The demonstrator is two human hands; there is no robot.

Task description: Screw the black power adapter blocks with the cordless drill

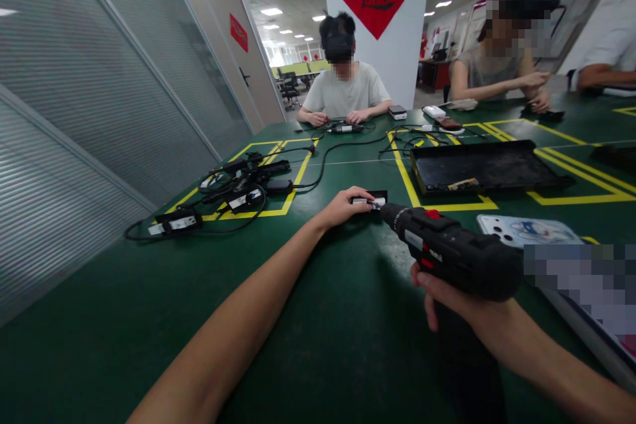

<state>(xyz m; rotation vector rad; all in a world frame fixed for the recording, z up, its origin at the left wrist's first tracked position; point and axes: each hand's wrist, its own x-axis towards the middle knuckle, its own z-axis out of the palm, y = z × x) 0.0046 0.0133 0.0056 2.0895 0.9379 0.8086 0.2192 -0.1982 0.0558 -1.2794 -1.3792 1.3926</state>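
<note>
My right hand (454, 295) is wrapped round the handle of a black cordless drill (447, 248) with red buttons. Its chuck points away from me, and the tip meets the right part of a small black case (380, 195) with a white strip inside. Lying on the table, that case is held by my left hand (348, 207), thumb on the near side and fingers over the top. The drill bit and whatever it touches are too small to make out.
Black adapters with tangled cables (243, 182) lie to the left. On the right are a shallow black tray (477, 165), a phone (529, 230) and a partly blurred flat object (586, 318). Across the green table sit a person in a white shirt (345, 89) and others at right.
</note>
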